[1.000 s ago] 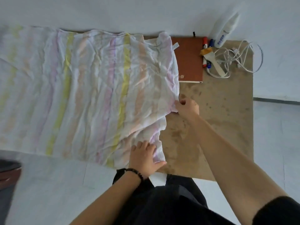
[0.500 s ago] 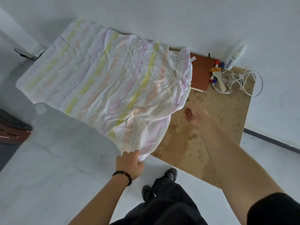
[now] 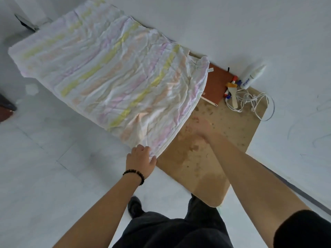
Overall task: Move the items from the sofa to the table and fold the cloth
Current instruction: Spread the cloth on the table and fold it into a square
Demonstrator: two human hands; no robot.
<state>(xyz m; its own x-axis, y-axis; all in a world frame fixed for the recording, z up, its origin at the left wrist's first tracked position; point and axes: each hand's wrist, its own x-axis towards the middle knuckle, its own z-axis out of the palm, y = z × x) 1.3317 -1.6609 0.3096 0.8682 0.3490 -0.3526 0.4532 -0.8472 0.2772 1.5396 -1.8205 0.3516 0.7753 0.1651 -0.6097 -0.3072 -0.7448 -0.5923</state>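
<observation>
Striped cloth point(image 3: 114, 77), white with yellow, pink and peach bands, lies spread with its long axis running from 10 o'clock to 4 o'clock and the bands crossing it. The near corner points toward 5 o'clock, where the left hand point(image 3: 140, 159) grips it, fingers curled over the hem. The right hand point(image 3: 200, 127) is blurred above the table point(image 3: 223, 140), so its grip cannot be told. The table is stained brown board on a pale tiled floor point(image 3: 53, 167) against a white wall point(image 3: 232, 24). At the cloth's 3 o'clock edge lie a notebook point(image 3: 217, 83), partly covered, then markers point(image 3: 231, 86), a bottle point(image 3: 252, 76) and a tangled cable point(image 3: 250, 102).
</observation>
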